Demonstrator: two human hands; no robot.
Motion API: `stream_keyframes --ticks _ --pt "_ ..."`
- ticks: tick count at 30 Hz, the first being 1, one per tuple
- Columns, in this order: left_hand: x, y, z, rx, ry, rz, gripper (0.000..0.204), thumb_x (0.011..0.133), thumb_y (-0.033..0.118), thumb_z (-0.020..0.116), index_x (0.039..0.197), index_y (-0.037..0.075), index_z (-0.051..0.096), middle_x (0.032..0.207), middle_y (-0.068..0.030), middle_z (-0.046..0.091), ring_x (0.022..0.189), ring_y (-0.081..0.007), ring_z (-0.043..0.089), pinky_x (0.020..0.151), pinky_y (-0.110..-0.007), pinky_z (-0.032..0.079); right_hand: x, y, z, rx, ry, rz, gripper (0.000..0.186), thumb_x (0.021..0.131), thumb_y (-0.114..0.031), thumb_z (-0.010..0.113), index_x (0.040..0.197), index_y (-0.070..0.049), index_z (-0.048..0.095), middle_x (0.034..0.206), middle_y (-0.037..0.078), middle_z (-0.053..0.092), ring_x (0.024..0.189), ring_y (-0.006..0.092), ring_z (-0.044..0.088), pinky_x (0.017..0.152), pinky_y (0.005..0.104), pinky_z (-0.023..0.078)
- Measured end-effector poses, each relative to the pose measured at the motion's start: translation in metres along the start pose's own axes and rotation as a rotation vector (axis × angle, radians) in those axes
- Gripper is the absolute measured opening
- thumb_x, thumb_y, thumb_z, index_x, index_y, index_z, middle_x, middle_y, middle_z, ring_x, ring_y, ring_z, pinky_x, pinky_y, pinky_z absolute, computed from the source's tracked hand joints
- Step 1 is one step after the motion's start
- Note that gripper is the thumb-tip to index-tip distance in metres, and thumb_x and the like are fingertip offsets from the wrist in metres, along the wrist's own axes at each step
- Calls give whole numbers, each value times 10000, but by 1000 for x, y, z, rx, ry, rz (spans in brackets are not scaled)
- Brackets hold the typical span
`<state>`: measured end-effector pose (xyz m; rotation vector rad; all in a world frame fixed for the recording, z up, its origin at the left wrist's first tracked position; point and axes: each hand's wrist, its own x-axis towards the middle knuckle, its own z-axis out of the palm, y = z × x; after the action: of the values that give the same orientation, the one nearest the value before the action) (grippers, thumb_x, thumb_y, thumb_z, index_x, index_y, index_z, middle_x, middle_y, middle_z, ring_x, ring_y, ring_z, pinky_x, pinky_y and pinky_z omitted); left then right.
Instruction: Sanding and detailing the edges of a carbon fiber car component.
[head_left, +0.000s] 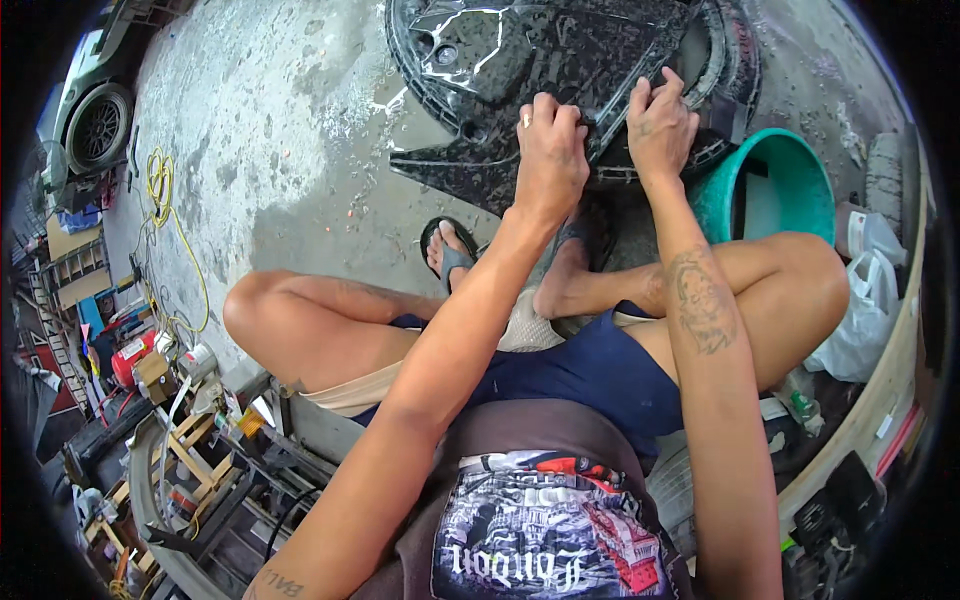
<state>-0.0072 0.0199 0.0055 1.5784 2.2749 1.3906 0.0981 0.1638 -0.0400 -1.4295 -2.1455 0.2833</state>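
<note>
A large wet black plastic car part (560, 75), curved like a wheel-arch liner, lies in front of my feet, with ribbed rims and a pointed end at the left. My left hand (553, 150) is closed in a fist over its near side; what the fingers hold is hidden beneath them. To the right, my right hand (660, 130) has its fingers bent over a raised edge of the same part. Water on the black surface reflects bright streaks.
A green bucket (775, 190) stands tipped toward me beside my right knee, near a white plastic bag (862, 310). A yellow hose or cord (160, 190) lies coiled on the wet concrete floor (300, 110). Cluttered tools and boxes fill the left, below a car wheel (98, 128).
</note>
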Motion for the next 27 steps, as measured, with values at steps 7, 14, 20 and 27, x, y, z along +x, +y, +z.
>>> stream_keyframes --ticks 7,14,20,27 --pt "8 -7 16 15 -79 -22 155 857 -64 655 996 -8 616 1029 -199 537 928 -404 520 795 -499 436 3 -4 -1 -4 37 -12 416 1039 -325 566 1309 -9 549 972 208 750 951 399 704 901 515 471" --pt "5 -1 -5 23 -100 -33 163 857 -47 706 1011 -22 658 958 -176 552 885 -369 542 788 -453 442 4 -3 0 21 7 20 411 1040 -329 557 1307 -17 559 956 204 750 967 384 705 894 505 468" --pt "20 -16 33 -2 -71 94 175 849 -55 668 1013 -8 628 1009 -210 545 928 -418 524 804 -513 446 3 0 0 15 -13 15 422 1044 -335 542 1314 -11 555 956 203 755 980 385 708 918 509 465" --pt "-39 -9 -53 9 -148 -40 206 868 -35 732 1059 -45 654 993 -180 550 934 -367 559 838 -437 471 5 -3 0 52 6 20 426 1051 -349 537 1317 -17 550 956 199 756 975 377 710 943 505 460"
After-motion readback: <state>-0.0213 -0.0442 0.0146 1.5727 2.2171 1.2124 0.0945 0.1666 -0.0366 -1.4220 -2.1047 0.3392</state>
